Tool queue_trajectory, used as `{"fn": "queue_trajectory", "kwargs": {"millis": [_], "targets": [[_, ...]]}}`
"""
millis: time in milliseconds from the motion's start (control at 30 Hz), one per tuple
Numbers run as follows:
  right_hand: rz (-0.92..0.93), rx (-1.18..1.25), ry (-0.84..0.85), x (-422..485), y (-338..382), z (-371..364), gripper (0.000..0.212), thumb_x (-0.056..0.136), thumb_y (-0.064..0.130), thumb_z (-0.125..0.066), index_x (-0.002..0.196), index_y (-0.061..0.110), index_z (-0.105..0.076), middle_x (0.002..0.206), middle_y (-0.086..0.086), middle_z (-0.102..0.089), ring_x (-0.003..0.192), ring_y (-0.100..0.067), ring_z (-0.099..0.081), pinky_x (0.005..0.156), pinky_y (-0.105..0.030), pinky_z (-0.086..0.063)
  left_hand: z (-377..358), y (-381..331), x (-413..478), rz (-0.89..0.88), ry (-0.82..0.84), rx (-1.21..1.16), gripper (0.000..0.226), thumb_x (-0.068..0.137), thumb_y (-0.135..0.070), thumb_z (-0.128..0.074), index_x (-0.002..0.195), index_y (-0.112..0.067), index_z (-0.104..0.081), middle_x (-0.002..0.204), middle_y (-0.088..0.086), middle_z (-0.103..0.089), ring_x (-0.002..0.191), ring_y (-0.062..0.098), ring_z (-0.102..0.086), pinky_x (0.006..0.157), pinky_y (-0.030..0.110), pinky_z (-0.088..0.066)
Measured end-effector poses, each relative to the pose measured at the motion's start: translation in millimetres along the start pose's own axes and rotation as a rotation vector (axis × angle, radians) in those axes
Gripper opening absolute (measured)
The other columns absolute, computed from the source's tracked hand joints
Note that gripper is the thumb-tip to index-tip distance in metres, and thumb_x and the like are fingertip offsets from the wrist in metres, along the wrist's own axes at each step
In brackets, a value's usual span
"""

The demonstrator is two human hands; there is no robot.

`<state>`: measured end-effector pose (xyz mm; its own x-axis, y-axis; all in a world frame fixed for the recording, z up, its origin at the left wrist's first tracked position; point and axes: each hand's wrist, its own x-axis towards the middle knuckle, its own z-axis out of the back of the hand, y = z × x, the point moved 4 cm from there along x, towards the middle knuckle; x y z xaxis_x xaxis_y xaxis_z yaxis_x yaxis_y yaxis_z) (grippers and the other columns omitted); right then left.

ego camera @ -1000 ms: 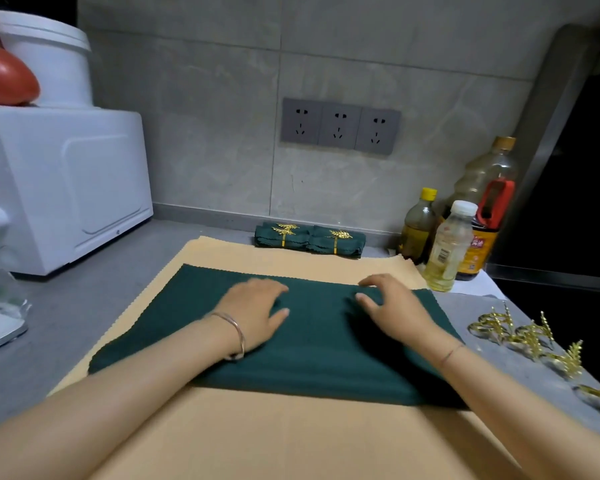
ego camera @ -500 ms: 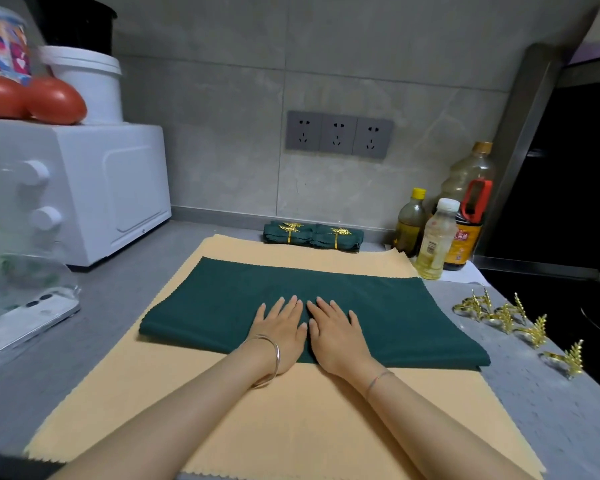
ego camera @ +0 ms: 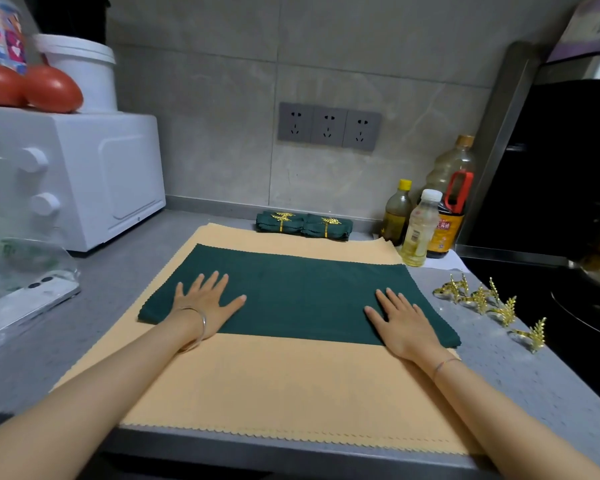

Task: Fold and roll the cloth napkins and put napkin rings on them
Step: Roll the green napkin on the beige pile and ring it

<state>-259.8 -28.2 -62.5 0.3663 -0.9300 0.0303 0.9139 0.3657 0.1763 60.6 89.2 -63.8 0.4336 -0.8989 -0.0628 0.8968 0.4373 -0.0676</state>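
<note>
A dark green napkin (ego camera: 302, 292), folded into a wide band, lies flat on a stack of tan napkins (ego camera: 284, 382) on the grey counter. My left hand (ego camera: 207, 301) presses flat on its left end, fingers spread. My right hand (ego camera: 404, 322) presses flat on its right end. Two rolled green napkins (ego camera: 303, 226) with gold rings lie at the back by the wall. Several loose gold leaf-shaped napkin rings (ego camera: 492, 304) sit on the counter to the right.
A white microwave (ego camera: 84, 178) stands at the left with a bucket and red objects on top. A phone and clear plastic bag (ego camera: 18, 271) lie in front of it. Three bottles (ego camera: 426, 223) stand back right. A black stove (ego camera: 568, 271) borders the right.
Both hands slid apart from the napkin's middle to its two ends, smoothing it flat. The camera view shifted slightly.
</note>
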Motion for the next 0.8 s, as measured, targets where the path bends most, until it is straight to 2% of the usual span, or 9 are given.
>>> {"fn": "queue_trajectory", "kwargs": {"millis": [133, 367, 433, 533, 600, 633, 733, 800], "targets": [[-0.053, 0.032, -0.002, -1.6, -32.5, 5.6, 0.068, 0.097, 0.056, -0.021, 0.152, 0.018, -0.009, 0.16, 0.002, -0.004, 0.147, -0.015, -0.003, 0.119, -0.032, -0.005, -0.3, 20.9, -0.8, 0.055, -0.012, -0.01, 0.073, 0.093, -0.064, -0.01, 0.151, -0.022, 0.005, 0.159, -0.005, 0.008, 0.146, 0.016, 0.006, 0.119, 0.04, 0.001], [-0.073, 0.028, 0.016, -3.6, -51.6, 8.5, 0.065, 0.099, 0.053, -0.021, 0.152, 0.016, -0.011, 0.159, 0.0, -0.008, 0.147, -0.016, -0.008, 0.119, -0.032, -0.007, 3.7, 41.8, -6.2, 0.092, -0.043, -0.043, 0.072, 0.096, -0.058, -0.014, 0.151, -0.014, -0.001, 0.159, -0.001, 0.002, 0.147, 0.017, -0.001, 0.118, 0.034, -0.007], [-0.063, 0.056, -0.017, -4.7, -52.6, 10.3, 0.062, 0.1, 0.049, -0.023, 0.151, 0.014, -0.018, 0.159, -0.002, -0.014, 0.146, -0.017, -0.013, 0.118, -0.032, -0.009, 4.4, 50.5, -6.4, 0.131, -0.045, -0.048, 0.07, 0.096, -0.057, -0.015, 0.15, -0.012, -0.011, 0.158, 0.002, -0.012, 0.145, 0.02, -0.012, 0.116, 0.035, -0.015], [0.047, 0.124, -0.143, -11.3, -44.4, 22.8, 0.053, 0.101, 0.042, -0.03, 0.146, 0.015, -0.033, 0.155, -0.002, -0.027, 0.143, -0.018, -0.023, 0.117, -0.034, -0.014, 12.9, 60.4, -10.8, 0.186, -0.078, -0.047, 0.063, 0.095, -0.055, -0.015, 0.138, -0.011, -0.032, 0.141, 0.005, -0.037, 0.131, 0.024, -0.034, 0.108, 0.039, -0.029], [0.164, 0.164, -0.179, -20.8, -29.3, 35.6, 0.051, 0.1, 0.042, -0.033, 0.144, 0.018, -0.038, 0.152, 0.002, -0.033, 0.141, -0.015, -0.028, 0.115, -0.031, -0.019, 22.2, 52.4, -16.3, 0.119, -0.109, -0.009, 0.062, 0.096, -0.056, -0.014, 0.133, -0.012, -0.037, 0.139, 0.005, -0.039, 0.128, 0.024, -0.036, 0.106, 0.037, -0.03], [0.233, 0.157, -0.156, -26.5, -19.5, 40.8, 0.051, 0.099, 0.044, -0.034, 0.144, 0.021, -0.038, 0.151, 0.006, -0.034, 0.14, -0.013, -0.031, 0.114, -0.029, -0.022, 25.7, 43.2, -19.4, 0.04, -0.116, -0.017, 0.064, 0.096, -0.056, -0.015, 0.137, -0.012, -0.035, 0.145, 0.005, -0.034, 0.132, 0.023, -0.032, 0.109, 0.036, -0.027], [0.422, -0.046, -0.019, -45.8, 8.7, 45.8, 0.054, 0.098, 0.049, -0.034, 0.147, 0.029, -0.03, 0.152, 0.015, -0.03, 0.139, -0.006, -0.03, 0.112, -0.023, -0.025, 28.2, 8.9, -37.4, -0.24, -0.014, -0.063, 0.065, 0.097, -0.055, -0.024, 0.15, -0.018, -0.015, 0.159, -0.003, -0.009, 0.146, 0.014, -0.006, 0.119, 0.032, -0.008], [0.488, -0.162, 0.023, -54.3, 19.1, 44.3, 0.056, 0.096, 0.047, -0.038, 0.149, 0.032, -0.024, 0.153, 0.016, -0.026, 0.139, -0.005, -0.03, 0.11, -0.02, -0.025, 27.1, -4.3, -49.9, -0.353, 0.052, -0.085, 0.063, 0.097, -0.049, -0.032, 0.151, -0.025, -0.011, 0.158, -0.009, -0.01, 0.145, 0.008, -0.007, 0.118, 0.026, -0.01]]}}
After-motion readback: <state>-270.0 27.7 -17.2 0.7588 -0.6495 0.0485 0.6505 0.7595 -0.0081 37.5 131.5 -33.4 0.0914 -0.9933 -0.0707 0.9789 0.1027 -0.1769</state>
